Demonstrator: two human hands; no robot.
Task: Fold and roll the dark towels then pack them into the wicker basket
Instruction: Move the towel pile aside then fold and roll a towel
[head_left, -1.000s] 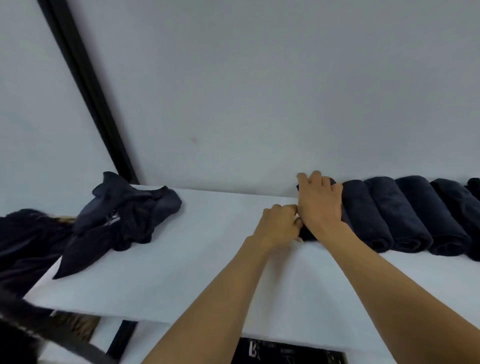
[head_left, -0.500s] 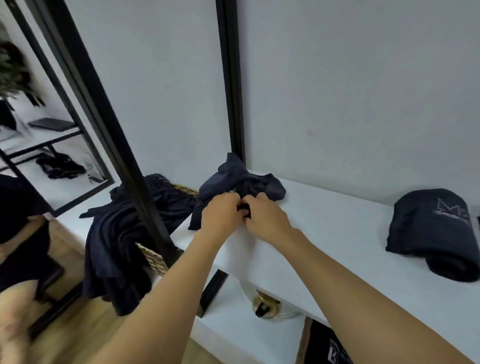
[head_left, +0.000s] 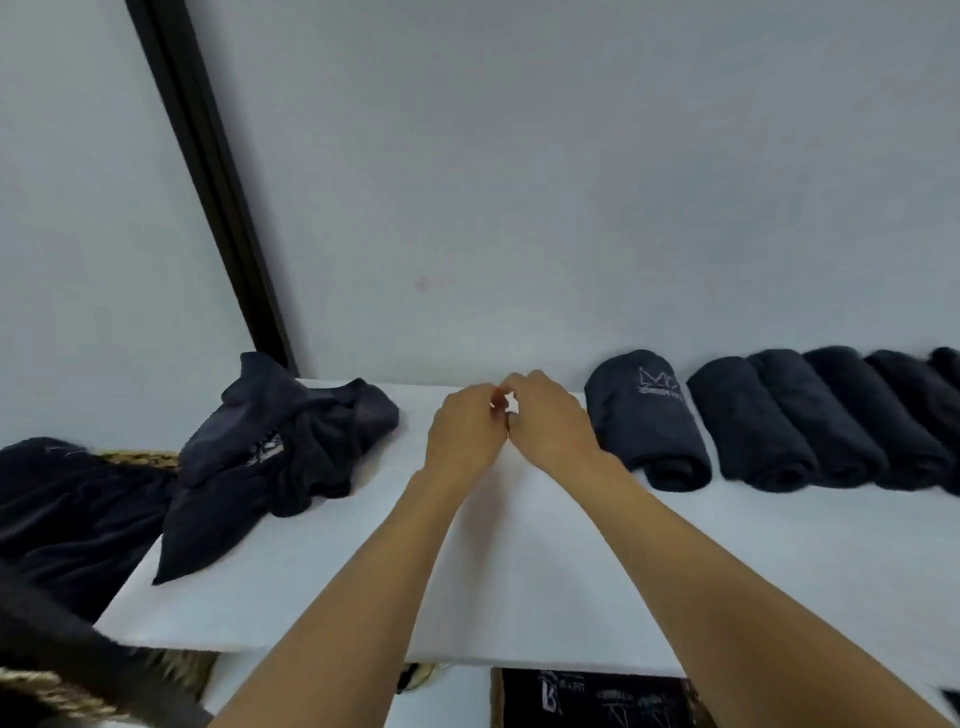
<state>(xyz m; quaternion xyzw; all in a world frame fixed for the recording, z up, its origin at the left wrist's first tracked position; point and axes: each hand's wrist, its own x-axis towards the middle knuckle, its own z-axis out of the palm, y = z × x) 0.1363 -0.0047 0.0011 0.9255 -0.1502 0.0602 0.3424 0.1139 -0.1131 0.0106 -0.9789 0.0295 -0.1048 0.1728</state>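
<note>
A crumpled dark towel (head_left: 280, 447) lies on the left of the white table (head_left: 519, 582). A rolled dark towel with a pale logo (head_left: 649, 421) lies right of centre, and several more rolled towels (head_left: 815, 415) line up beside it to the right edge. Between the crumpled towel and the logo roll, my left hand (head_left: 465, 436) and my right hand (head_left: 550, 421) meet just above the table, fingers curled and fingertips touching. No cloth is in either hand. The wicker basket (head_left: 140, 458) shows only a strip of rim at the left.
More dark cloth (head_left: 67, 499) hangs over the basket. A black post (head_left: 208, 182) slants up the pale wall behind the table's left end. Below the front edge sit a dark lettered box (head_left: 597, 696) and a blurred woven edge (head_left: 41, 686).
Half a second ago both hands gripped the crumpled towel at the left. They have let go and come together over the bare middle of the table, and the view has swung right.
</note>
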